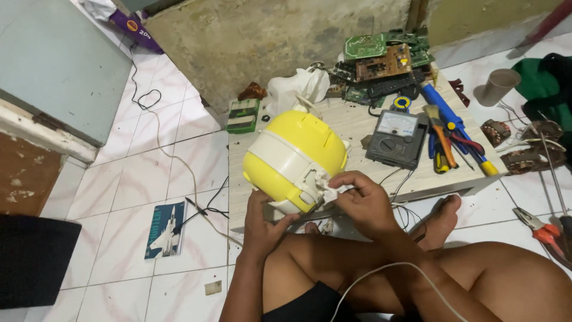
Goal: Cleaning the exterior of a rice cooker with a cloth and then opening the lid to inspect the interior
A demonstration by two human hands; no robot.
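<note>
A small yellow and white rice cooker (292,156) lies tilted on its side at the near edge of a low wooden board (357,128). My left hand (265,222) cups it from below, thumb against the white base. My right hand (360,200) pinches a white part at the cooker's hinge side. Both hands sit just above my crossed legs.
An analog multimeter (396,138) rests on the board right of the cooker, beside a brush and screwdrivers (447,134). Circuit boards (384,59) pile at the back. Pliers (545,229) lie on the tiled floor at right, a cup (499,85) farther back, cables and a card (165,229) at left.
</note>
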